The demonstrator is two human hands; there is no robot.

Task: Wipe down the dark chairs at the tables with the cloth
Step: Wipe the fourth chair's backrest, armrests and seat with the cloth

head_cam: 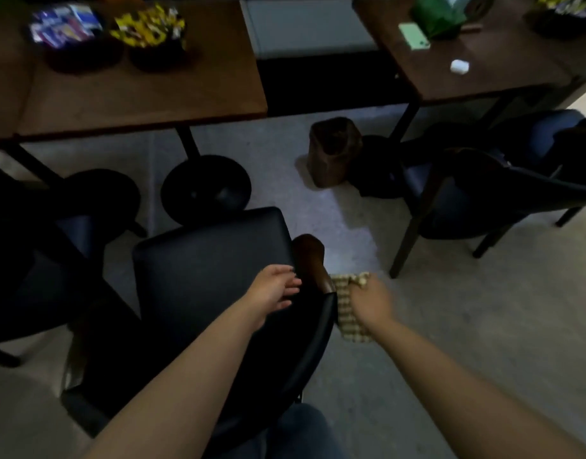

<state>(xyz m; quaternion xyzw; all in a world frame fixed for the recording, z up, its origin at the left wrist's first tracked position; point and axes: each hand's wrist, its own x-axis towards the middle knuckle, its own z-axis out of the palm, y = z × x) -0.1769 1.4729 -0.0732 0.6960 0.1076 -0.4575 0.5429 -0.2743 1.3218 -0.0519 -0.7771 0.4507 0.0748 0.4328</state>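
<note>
Checked beige cloth (346, 309) pressed against black padded chair's (212, 266) wooden arm (314, 263).
Right hand (371, 301) at 3 o'clock apparently clutches it; left hand (273, 289) fingers relaxed.

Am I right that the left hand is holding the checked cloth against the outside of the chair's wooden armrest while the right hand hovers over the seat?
No, the hands are swapped. In the head view the right hand holds the checked cloth against the outside of the chair's wooden armrest, while the left hand hovers over the seat, fingers relaxed.
</note>
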